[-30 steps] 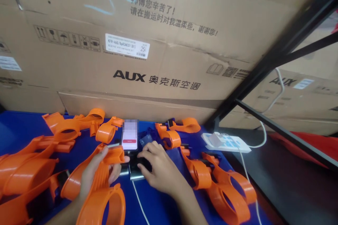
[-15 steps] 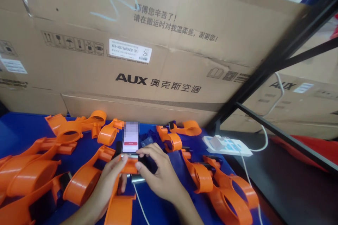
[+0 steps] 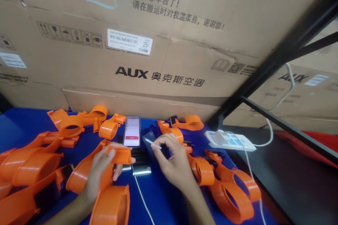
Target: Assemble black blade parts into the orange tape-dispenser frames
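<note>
My left hand (image 3: pixel 99 170) is closed around the block end of an orange plastic bracket (image 3: pixel 123 155), whose large ring seems to be the one lower down, nearer me. Between the thumb and fingers of my right hand (image 3: pixel 173 161) is a thin white ribbed strip (image 3: pixel 149 142), held apart from the bracket, to its right. A phone (image 3: pixel 132 133) with a lit screen lies just beyond my hands. Under and beside the bracket are black pieces with silver ends (image 3: pixel 142 171), partly hidden. A small clear plastic bag (image 3: pixel 149 136) lies behind the strip.
Several more orange ringed brackets (image 3: pixel 37 168) cover the blue surface (image 3: pixel 155 204) on both sides. A white power strip (image 3: pixel 245 144) with cables sits at the right edge beside a black metal frame (image 3: pixel 269 63). Large AUX cartons (image 3: pixel 163 49) stand behind.
My right hand has moved right, taking the white strip away from the bracket's top. My left hand, still holding the bracket, has shifted slightly left. The view has tipped down a little.
</note>
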Available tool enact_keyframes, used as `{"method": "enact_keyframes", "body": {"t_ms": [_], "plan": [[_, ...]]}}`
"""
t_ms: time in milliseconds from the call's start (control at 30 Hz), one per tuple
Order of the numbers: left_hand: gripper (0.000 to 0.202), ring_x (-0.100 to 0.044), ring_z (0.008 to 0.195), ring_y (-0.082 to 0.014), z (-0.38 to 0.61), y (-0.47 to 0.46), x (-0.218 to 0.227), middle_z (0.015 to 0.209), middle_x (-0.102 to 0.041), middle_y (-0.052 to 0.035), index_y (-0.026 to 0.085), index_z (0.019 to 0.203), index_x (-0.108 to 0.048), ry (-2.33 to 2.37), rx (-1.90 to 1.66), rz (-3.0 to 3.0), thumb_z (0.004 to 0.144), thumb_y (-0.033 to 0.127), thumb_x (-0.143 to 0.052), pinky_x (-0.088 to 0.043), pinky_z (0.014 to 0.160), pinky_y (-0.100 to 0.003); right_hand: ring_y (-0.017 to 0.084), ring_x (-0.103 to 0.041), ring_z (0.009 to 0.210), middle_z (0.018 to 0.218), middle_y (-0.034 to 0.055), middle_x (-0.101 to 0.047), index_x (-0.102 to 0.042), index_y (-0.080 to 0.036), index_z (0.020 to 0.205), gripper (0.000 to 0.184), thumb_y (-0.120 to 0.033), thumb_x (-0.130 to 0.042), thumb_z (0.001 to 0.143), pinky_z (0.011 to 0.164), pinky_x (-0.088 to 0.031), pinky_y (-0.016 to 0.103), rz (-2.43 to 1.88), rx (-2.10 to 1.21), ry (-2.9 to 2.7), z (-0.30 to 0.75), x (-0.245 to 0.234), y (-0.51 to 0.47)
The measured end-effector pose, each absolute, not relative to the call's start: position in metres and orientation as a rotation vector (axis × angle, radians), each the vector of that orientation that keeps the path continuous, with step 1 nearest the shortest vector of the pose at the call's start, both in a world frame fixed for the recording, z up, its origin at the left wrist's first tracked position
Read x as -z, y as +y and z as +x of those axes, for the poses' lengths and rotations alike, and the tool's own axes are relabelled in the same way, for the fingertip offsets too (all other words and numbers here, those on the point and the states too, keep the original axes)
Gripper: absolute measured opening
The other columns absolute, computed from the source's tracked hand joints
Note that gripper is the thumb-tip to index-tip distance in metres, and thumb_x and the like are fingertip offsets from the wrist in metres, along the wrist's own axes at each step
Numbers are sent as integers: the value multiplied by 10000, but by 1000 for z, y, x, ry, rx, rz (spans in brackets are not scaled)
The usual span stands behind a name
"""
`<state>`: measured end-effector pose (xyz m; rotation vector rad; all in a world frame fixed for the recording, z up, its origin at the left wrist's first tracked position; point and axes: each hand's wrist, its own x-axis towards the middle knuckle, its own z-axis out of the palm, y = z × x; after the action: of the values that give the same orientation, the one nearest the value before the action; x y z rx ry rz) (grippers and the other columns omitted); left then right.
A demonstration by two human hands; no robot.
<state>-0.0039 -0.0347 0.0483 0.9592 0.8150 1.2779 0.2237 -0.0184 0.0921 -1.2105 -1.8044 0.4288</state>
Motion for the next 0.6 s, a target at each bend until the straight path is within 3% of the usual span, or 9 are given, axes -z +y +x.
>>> {"method": "enact_keyframes", "body": {"t_ms": [233, 400, 600], "plan": [[370, -460, 481, -141, -6, -36, -44, 557, -646, -9, 189, 1068, -713, 717, -1320, 851, 967, 522, -587, -372, 579, -287, 254, -538, 1058, 1120, 47, -579, -719, -249, 825, 88, -175, -748, 863, 941, -459, 439, -1127, -499, -2356, 225, -94, -25], [414, -459, 465, -153, -2, -34, -49, 474, -577, 3, 157, 1029, -709, 781, -1244, 912, 1004, 526, -523, -321, 551, -290, 264, -485, 1038, 1093, 52, -525, -708, -239, 826, 115, -131, -747, 831, 874, -435, 413, -1246, -444, -2511, 216, -79, -23], [420, -461, 466, -142, 4, -37, -52, 490, -579, 20, 152, 1055, -700, 839, -1241, 902, 986, 544, -565, -355, 563, -280, 271, -482, 1042, 1114, 67, -535, -699, -231, 911, 110, -176, -765, 843, 866, -435, 409, -1286, -429, -2457, 218, -78, -22]]}}
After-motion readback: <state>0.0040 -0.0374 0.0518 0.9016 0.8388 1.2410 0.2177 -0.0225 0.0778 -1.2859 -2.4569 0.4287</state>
